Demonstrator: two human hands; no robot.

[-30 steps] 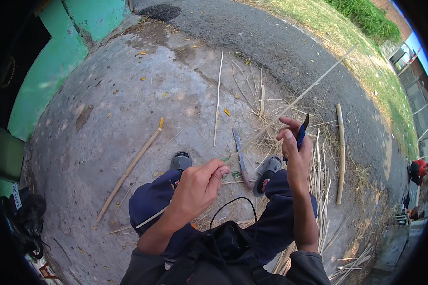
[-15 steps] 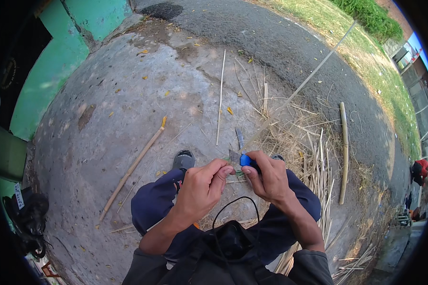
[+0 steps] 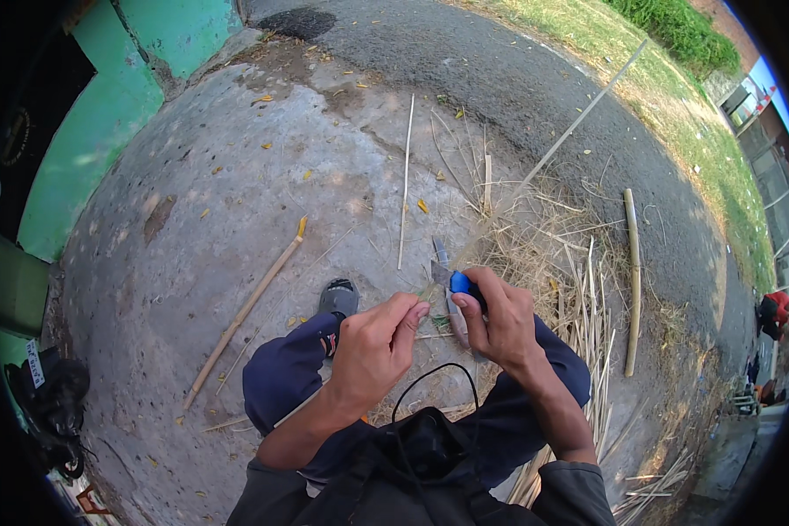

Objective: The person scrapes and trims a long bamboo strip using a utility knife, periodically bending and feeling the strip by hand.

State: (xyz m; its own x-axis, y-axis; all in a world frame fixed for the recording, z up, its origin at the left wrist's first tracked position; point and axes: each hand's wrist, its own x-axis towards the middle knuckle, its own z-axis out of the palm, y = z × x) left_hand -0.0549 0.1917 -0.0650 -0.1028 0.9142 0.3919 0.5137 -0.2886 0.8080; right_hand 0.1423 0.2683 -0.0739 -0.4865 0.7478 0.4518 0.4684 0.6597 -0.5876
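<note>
My left hand is closed, thumb and fingertips pinching a long thin bamboo strip. The strip slants from there up to the far right, past the ground litter. My right hand grips a small knife with a blue handle; its short grey blade points toward the left fingertips and lies close to the strip. Whether blade and strip touch, I cannot tell. Between my feet, beneath the hands, a second, larger knife rests on the ground, partly hidden by the right hand.
Split bamboo strips and a heap of shavings cover the ground at the right. One bamboo pole lies beyond them, another at the left. A thin stick lies ahead. A green wall stands far left.
My right hand has moved a little to the right with the small knife, away from the left fingertips. The strip's far end has shifted slightly left. More of the knife on the ground shows.
</note>
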